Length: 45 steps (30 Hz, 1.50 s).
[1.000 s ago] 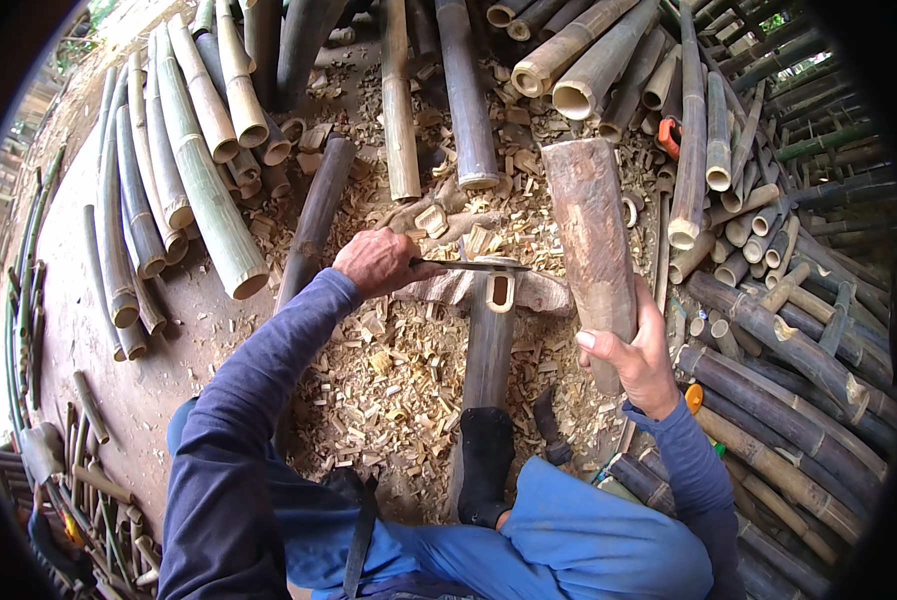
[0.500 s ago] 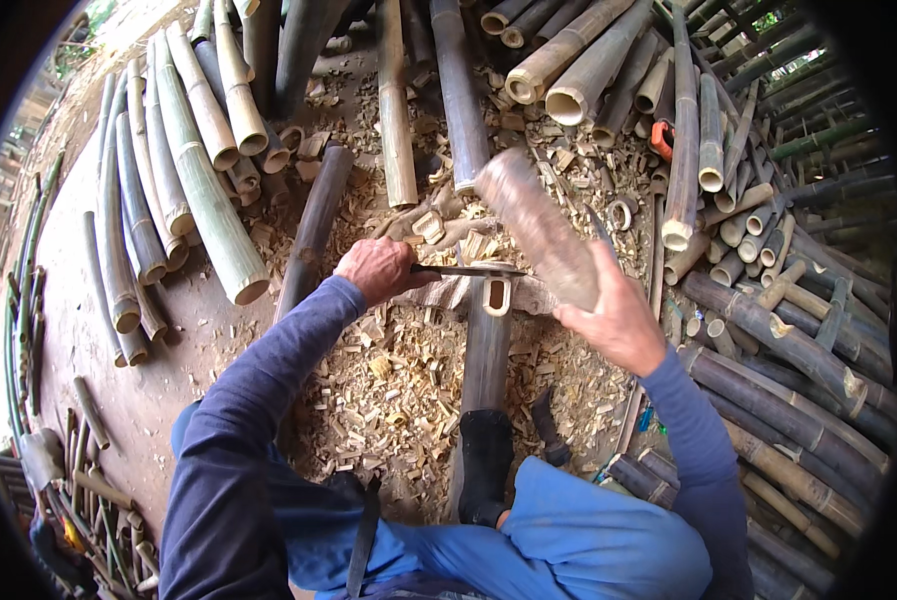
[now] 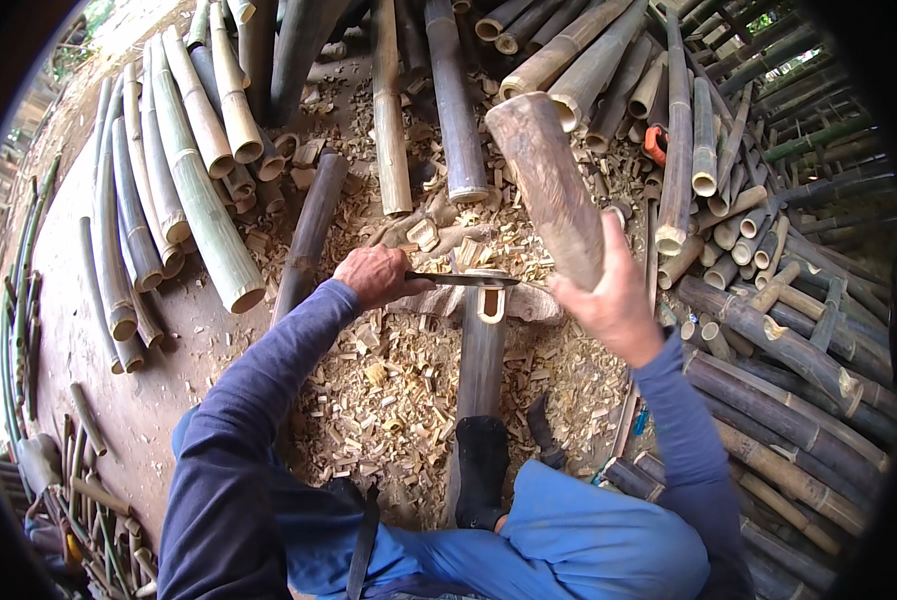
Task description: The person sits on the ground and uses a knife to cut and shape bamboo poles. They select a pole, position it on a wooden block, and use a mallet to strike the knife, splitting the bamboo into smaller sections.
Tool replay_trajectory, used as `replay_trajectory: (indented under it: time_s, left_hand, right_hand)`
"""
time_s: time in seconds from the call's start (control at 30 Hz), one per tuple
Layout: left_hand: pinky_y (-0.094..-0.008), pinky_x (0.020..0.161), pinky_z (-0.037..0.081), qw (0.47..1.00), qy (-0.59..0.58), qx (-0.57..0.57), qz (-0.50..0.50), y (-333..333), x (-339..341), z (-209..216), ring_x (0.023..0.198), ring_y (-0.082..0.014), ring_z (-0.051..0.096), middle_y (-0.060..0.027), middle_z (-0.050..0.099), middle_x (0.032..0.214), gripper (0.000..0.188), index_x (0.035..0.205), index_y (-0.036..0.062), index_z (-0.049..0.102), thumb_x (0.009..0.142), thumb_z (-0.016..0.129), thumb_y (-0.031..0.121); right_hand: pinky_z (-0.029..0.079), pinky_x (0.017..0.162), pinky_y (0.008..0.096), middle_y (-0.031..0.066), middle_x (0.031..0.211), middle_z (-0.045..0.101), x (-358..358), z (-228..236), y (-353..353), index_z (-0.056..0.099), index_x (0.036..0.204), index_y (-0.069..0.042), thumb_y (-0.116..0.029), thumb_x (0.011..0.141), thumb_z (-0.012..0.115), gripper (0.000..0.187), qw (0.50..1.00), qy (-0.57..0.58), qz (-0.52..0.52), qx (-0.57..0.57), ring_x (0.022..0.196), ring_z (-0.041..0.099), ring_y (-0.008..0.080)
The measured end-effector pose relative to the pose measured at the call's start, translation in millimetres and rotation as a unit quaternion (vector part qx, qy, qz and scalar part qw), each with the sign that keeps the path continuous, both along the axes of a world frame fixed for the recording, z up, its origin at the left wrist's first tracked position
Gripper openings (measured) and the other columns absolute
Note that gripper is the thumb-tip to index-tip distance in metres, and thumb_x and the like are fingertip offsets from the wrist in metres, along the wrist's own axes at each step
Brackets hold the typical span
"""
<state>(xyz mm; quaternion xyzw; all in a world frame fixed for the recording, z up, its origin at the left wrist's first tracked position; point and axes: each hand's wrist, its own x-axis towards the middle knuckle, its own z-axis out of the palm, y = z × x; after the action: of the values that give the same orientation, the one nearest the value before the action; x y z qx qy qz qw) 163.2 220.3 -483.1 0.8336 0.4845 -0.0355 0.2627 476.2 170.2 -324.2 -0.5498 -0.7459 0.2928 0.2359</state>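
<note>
My left hand [image 3: 373, 275] is closed round the handle of a knife [image 3: 468, 280], whose dark blade lies across the upper end of a bamboo pole [image 3: 481, 360]. Just below the blade, an oblong slot shows in that end. A wooden mallet [image 3: 546, 180], thick and rough-grained, is gripped near its lower end by my right hand [image 3: 613, 305] and raised above the pole to the right. The pole's upper end lies against a pale log [image 3: 535, 303]. A dark shoe [image 3: 480, 470] on my foot presses on the pole's near part.
Wood chips [image 3: 388, 400] cover the ground around the pole. Cut bamboo poles [image 3: 193, 170] lie in rows at the far left, with more bamboo [image 3: 788, 400] stacked on the right. An orange-handled tool [image 3: 655, 145] sits among the poles at the far right. A dark curved piece [image 3: 543, 430] lies beside my shoe.
The mallet has swung more upright, and its blur is gone. The knife still lies across the pole's end, its blade tilted slightly differently. The whole view has shifted a little.
</note>
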Motion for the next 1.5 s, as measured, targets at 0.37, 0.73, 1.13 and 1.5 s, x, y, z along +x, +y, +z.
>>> replay_trajectory:
  time_s: [0.37,0.73,1.13,1.5]
  left_hand:
    - [-0.0482,0.066,0.056,1.0,-0.004,-0.012,-0.012,7,-7,-10,0.068,-0.0341,0.07,-0.0181,0.068,0.068,0.061,0.085,0.0044,0.078,0.092,0.067,0.064]
    - [-0.0445,0.072,0.059,0.995,0.003,-0.083,-0.047,26,0,-13,0.067,-0.0304,0.073,-0.0143,0.071,0.066,0.07,0.073,0.0005,0.075,0.09,0.067,0.068]
    - [-0.0411,0.068,0.058,0.992,0.017,-0.112,-0.057,33,2,-13,0.064,-0.0249,0.071,-0.01,0.07,0.066,0.069,0.077,0.0057,0.078,0.093,0.062,0.07]
    - [-0.0437,0.068,0.053,0.97,0.011,0.239,-0.051,-23,-3,-4,0.073,-0.0276,0.07,-0.0088,0.066,0.077,0.045,0.095,0.0139,0.068,0.097,0.06,0.058]
  right_hand:
    - [0.065,0.072,0.0398,0.0212,0.098,0.069,-2,13,30,0.044,0.124,0.001,-0.018,0.082,0.078,0.057,0.992,-0.011,0.083,0.1,0.083,0.073,0.0316]
    - [0.061,0.061,0.0384,0.0181,0.093,0.066,8,5,31,0.047,0.123,0.004,-0.016,0.077,0.077,0.059,0.993,-0.054,0.012,-0.104,0.078,0.07,0.0256]
    - [0.062,0.088,0.0388,0.0246,0.124,0.06,3,-31,20,0.039,0.139,0.008,-0.023,0.081,0.081,0.078,0.99,0.018,0.021,-0.142,0.107,0.068,0.0294]
    - [0.059,0.064,0.0324,0.0107,0.101,0.065,41,-20,-30,0.047,0.141,0.003,-0.02,0.077,0.08,0.076,0.869,0.348,-0.157,-0.316,0.075,0.068,0.0183]
